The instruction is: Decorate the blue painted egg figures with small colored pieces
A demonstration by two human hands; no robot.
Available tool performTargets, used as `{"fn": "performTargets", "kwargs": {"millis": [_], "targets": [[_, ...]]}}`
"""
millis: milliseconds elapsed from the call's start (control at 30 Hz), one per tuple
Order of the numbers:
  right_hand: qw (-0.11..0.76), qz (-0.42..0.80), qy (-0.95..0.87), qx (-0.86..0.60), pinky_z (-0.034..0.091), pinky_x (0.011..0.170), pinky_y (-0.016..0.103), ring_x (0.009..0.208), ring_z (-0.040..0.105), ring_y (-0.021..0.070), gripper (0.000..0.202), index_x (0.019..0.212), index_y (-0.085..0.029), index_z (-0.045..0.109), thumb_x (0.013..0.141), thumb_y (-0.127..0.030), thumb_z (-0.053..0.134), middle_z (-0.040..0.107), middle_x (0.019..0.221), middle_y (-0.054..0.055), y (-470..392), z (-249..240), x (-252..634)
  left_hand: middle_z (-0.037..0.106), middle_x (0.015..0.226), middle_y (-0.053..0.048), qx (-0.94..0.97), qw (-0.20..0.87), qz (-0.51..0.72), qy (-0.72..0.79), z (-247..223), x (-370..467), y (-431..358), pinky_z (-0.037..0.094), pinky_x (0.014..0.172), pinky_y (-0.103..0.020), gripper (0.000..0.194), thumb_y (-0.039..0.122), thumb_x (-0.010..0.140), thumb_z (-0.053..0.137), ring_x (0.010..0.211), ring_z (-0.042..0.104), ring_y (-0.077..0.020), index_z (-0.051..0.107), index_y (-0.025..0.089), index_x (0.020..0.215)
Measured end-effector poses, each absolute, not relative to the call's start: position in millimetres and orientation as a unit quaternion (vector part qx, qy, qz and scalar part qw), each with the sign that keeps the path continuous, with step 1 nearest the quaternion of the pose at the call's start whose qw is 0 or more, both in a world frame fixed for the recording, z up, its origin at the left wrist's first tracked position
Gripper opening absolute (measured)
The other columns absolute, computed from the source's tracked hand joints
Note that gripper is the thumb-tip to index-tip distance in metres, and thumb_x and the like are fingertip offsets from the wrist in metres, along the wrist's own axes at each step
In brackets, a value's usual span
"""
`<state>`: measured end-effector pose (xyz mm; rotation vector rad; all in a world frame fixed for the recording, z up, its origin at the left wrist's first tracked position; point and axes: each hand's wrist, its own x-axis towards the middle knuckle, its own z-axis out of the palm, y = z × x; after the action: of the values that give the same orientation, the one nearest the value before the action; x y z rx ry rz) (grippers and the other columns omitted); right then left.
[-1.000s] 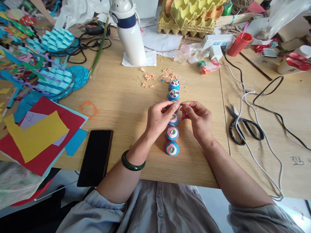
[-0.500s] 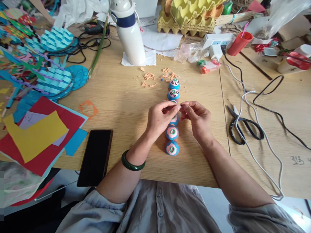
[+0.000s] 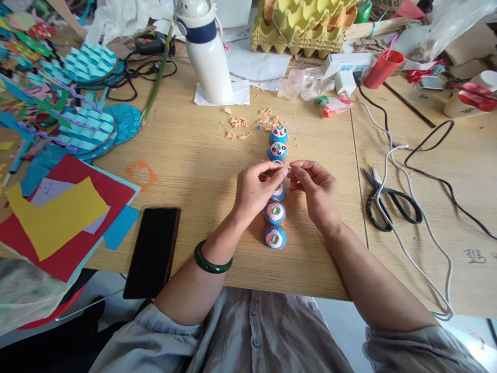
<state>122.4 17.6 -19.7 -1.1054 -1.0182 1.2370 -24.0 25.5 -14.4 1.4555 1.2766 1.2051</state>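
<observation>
A row of small blue domes (image 3: 274,237) with pink tops and green rings runs away from me down the middle of the wooden table. The two farthest domes (image 3: 278,150) also carry small black marks. Over the middle of the row, my left hand (image 3: 258,189) is pinched at the fingertips. My right hand (image 3: 315,190) pinches just beside it, the fingertips nearly touching. Whatever lies between the fingertips is too small to make out. The domes under the hands are partly hidden.
Black scissors (image 3: 392,199) and a white cable (image 3: 411,259) lie at the right. A phone (image 3: 152,253) and coloured papers (image 3: 70,212) are at the left. Behind stand a white flask (image 3: 207,57), orange scraps (image 3: 238,122) and egg trays (image 3: 303,28).
The right fingertips have shifted very slightly. Otherwise both hands and the domes are where they were.
</observation>
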Motion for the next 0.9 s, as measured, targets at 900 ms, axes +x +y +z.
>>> {"fn": "performTargets", "kwargs": {"millis": [900], "targets": [[0.521,0.524,-0.466,-0.487,0.051,0.046,0.022,0.051,0.051,0.0074,0.038,0.078,-0.019,0.068,0.074,-0.052,0.087,0.06,0.062,-0.004,29.0,-22.9,133.8,0.057,0.062,0.004,0.629,0.455,0.415,0.474,-11.1,-57.7,45.9,0.039,0.06,-0.025,0.026,0.04,0.078,0.082,0.059,0.048,-0.0112,0.079,0.021,0.095]]}}
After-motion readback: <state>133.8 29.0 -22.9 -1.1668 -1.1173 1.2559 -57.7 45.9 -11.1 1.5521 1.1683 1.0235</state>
